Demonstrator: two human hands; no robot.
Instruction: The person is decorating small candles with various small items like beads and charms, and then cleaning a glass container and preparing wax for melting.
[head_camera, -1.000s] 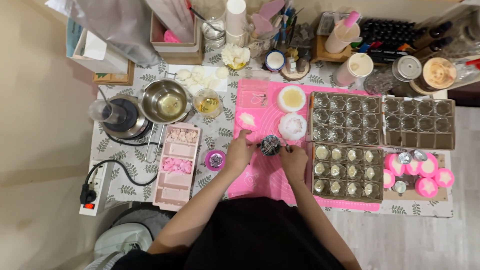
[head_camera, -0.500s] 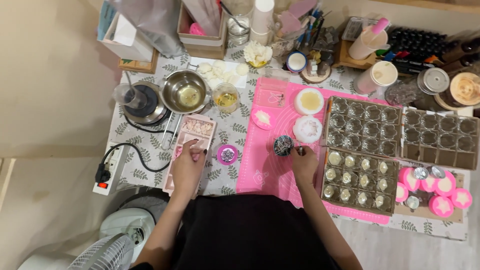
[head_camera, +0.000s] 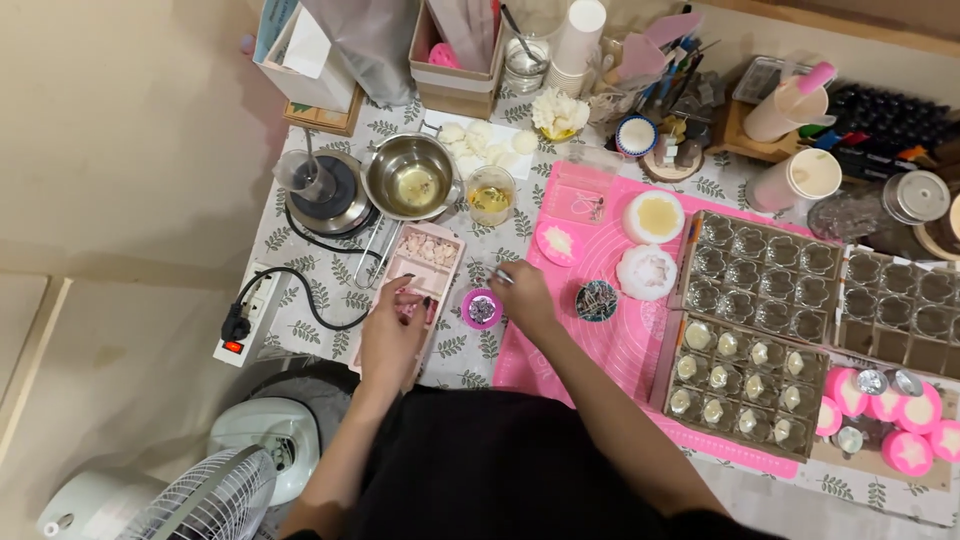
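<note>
**A:** Where are the hands?

**B:** The left hand (head_camera: 392, 330) rests on a long pink tray (head_camera: 408, 300) with compartments, its fingers curled over the pink pieces in the middle section. The tray lies on a leaf-print cloth (head_camera: 330, 270), left of a pink mat (head_camera: 600, 350).

**A:** And the right?

**B:** The right hand (head_camera: 524, 296) has its fingers pinched on a thin silver tool (head_camera: 500, 276), likely tweezers. It hovers just right of a small pink cup (head_camera: 481, 308) of silvery bits, which stands between the tray and the mat's edge.

**A:** What else is close?

**B:** On the mat, a dark cup (head_camera: 596, 300) of metal bits sits just right of the right hand. Behind it are a white mould (head_camera: 646, 271) and a round cream candle (head_camera: 653, 215). Further right, a box (head_camera: 748, 385) holds rows of small filled glasses. Behind the tray stand a steel pot (head_camera: 412, 187) of pale liquid and a glass (head_camera: 490, 194) of yellow liquid.
</note>
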